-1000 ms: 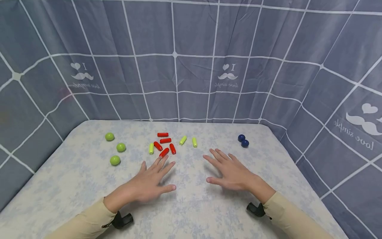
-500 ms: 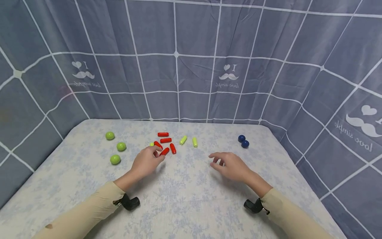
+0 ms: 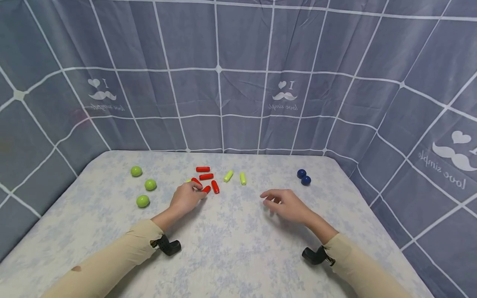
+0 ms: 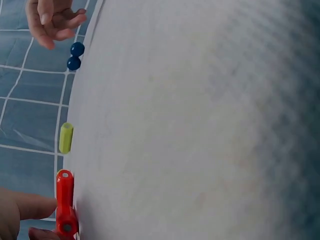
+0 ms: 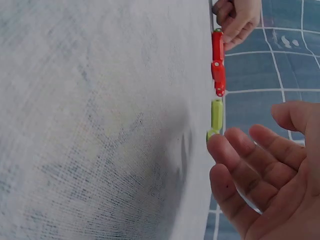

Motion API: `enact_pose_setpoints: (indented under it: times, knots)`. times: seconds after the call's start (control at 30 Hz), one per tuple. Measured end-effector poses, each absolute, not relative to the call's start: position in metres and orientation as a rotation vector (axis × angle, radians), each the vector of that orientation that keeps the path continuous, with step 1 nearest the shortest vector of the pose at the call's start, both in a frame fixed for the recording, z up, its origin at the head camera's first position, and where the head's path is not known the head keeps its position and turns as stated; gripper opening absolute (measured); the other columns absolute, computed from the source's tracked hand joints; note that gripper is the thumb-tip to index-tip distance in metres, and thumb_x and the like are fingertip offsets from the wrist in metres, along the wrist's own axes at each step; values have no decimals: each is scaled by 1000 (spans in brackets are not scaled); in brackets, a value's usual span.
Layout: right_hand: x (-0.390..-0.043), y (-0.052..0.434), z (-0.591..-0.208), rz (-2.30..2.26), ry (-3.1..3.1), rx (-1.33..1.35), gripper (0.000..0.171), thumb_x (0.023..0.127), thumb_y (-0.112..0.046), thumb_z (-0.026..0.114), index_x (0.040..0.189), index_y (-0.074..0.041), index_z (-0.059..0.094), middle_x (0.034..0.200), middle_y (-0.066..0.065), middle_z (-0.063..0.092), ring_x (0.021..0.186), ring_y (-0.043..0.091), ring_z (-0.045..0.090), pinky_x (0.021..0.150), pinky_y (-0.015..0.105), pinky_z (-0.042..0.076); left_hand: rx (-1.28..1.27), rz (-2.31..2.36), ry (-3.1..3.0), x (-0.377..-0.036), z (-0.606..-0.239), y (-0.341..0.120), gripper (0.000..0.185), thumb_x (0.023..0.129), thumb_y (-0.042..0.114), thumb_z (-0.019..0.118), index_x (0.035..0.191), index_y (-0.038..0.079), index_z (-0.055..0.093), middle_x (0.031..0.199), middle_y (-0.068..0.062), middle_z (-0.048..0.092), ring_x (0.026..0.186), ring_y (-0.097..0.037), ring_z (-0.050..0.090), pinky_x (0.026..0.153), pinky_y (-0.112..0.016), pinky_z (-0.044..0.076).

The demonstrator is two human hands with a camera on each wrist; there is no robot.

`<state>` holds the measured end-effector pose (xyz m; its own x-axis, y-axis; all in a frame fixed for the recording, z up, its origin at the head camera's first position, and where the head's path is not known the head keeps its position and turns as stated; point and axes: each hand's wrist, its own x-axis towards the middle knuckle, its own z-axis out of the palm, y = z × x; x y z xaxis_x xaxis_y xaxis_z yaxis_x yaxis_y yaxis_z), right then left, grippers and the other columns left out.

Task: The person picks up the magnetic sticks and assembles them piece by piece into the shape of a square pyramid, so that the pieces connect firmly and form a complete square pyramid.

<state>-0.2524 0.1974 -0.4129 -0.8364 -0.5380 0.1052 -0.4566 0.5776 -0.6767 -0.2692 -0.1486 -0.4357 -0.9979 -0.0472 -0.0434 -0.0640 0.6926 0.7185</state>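
Several red capsules (image 3: 206, 176) lie in a cluster at the middle of the pale flowered table (image 3: 231, 252). My left hand (image 3: 199, 191) reaches into the cluster, its fingers curled, and pinches a red capsule (image 3: 206, 189). The left wrist view shows thumb and finger on that red capsule (image 4: 65, 200). A yellow-green capsule (image 3: 189, 181) is mostly hidden behind that hand. My right hand (image 3: 270, 199) hovers to the right with loosely curled fingers and holds nothing; its relaxed fingers (image 5: 240, 150) show in the right wrist view.
Three green balls (image 3: 150, 184) sit at the left. Two yellow-green capsules (image 3: 228, 176) lie right of the red ones, and two dark blue balls (image 3: 303, 177) at the far right. Grey checked cloth walls (image 3: 238, 91) close in the table on three sides.
My left hand moved forward from lying flat and curled its fingers onto the red capsules. My right hand went from flat to loosely curled and slid slightly forward.
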Motion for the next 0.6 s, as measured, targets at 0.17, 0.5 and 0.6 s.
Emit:
enact_pose_setpoints:
  times: [0.17,0.5,0.6]
  knots:
    - [-256,199,-415,-1184,2645,-810,35,102,-27,60,127,-5,67,103,13,73,74,25,70,63,29,53,-125,1155,2903,-269,-438,-145,35,92,23,71,117,0,70,100,-12,72,64,-16,51,55,-29,38]
    - [-263,205,-417,-1226,2624,-780,33,102,-25,60,126,-5,68,94,13,74,73,28,70,60,29,53,-130,1106,2932,-269,-438,-142,33,92,20,70,117,-2,72,111,-15,73,73,-18,57,60,-28,41]
    - [-264,206,-417,-1210,2641,-768,32,102,-25,60,126,-5,68,89,12,74,73,27,70,60,28,52,-136,1107,2922,-268,-437,-143,28,92,18,70,113,-1,73,105,-14,73,69,-18,56,58,-28,41]
